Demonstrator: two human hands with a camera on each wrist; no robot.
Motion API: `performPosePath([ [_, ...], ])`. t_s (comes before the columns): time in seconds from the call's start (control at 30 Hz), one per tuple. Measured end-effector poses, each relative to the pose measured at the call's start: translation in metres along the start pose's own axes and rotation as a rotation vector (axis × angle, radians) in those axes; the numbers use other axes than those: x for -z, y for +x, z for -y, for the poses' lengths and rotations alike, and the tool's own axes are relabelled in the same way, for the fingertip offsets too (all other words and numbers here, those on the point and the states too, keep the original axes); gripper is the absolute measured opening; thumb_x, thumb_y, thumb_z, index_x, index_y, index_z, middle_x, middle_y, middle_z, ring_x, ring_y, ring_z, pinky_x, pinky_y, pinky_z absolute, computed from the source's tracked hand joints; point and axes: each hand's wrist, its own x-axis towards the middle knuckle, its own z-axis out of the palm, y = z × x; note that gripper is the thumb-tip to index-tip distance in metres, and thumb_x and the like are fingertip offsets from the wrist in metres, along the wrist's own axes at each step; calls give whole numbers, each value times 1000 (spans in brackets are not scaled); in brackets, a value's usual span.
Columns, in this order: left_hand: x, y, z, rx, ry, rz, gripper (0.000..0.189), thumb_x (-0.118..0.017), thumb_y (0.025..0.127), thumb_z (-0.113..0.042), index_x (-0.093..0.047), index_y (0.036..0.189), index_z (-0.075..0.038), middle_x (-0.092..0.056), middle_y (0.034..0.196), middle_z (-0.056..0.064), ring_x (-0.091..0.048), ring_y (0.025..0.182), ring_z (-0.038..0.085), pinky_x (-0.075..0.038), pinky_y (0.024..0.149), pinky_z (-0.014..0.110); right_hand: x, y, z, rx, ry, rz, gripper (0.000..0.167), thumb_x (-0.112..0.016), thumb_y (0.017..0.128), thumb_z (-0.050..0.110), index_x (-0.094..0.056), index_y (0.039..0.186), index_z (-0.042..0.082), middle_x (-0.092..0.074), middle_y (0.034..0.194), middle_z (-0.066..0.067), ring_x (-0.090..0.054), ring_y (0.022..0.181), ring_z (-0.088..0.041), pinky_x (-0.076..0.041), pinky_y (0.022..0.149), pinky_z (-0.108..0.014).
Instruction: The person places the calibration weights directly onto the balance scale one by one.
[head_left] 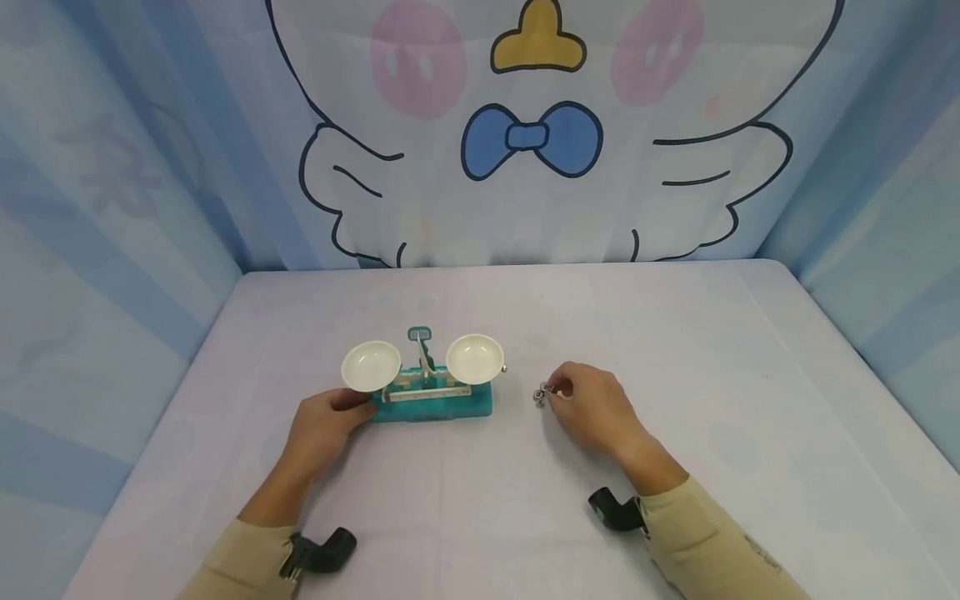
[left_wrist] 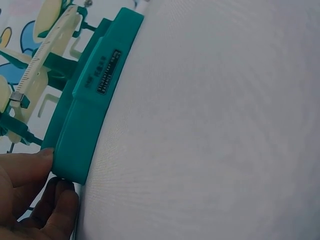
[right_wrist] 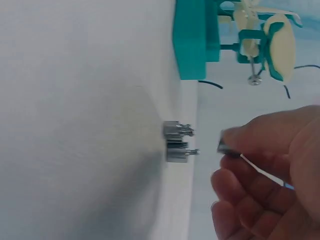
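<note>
A teal balance scale (head_left: 442,407) with two cream pans (head_left: 475,358) stands mid-table. My left hand (head_left: 360,408) grips the left end of its base (left_wrist: 92,100), thumb on top and fingers under the edge. Right of the scale, two small metal weights (right_wrist: 176,142) stand on the cloth, seen in the head view as small metal weights (head_left: 539,398). Just above them my right hand (head_left: 558,388) pinches another small metal weight (right_wrist: 225,146) between thumb and forefinger. Both pans look empty.
The table (head_left: 750,375) is covered with a pale cloth and enclosed by a cartoon-printed curtain (head_left: 525,133) at the back and sides. The scale's beam with its slider (left_wrist: 17,100) runs above the base.
</note>
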Motion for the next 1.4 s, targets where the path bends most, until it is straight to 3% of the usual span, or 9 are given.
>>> performPosePath([
  [0.33, 0, 2, 3, 4, -24, -11, 42, -63, 96, -13, -58, 132, 8, -60, 132, 25, -53, 126, 38, -46, 102, 50, 18, 9, 25, 199, 39, -118, 12, -70, 89, 9, -70, 101, 5, -68, 93, -6, -63, 88, -23, -55, 75, -40],
  [0.6, -1, 2, 1, 16, -27, -13, 40, -64, 96, -13, -59, 131, 7, -61, 130, 24, -53, 125, 37, -47, 102, 50, 19, 30, 51, 310, 113, -93, 17, -68, 90, 11, -70, 105, 4, -69, 101, -6, -63, 97, -24, -55, 84, -42],
  [0.93, -2, 3, 1, 5, -35, -21, 40, -65, 95, -13, -60, 130, 7, -61, 130, 25, -54, 124, 37, -47, 101, 49, 1, 51, 69, 343, 166, 24, 17, -63, 90, 12, -72, 102, 5, -69, 108, -7, -56, 107, -27, -48, 96, -46],
  [1.4, 0, 2, 0, 19, -19, -28, 39, -64, 96, -12, -60, 130, 7, -61, 130, 24, -54, 125, 37, -47, 102, 49, -9, 61, 77, 379, 106, 48, 16, -65, 89, 12, -74, 101, 5, -70, 107, -7, -54, 109, -28, -45, 96, -47],
])
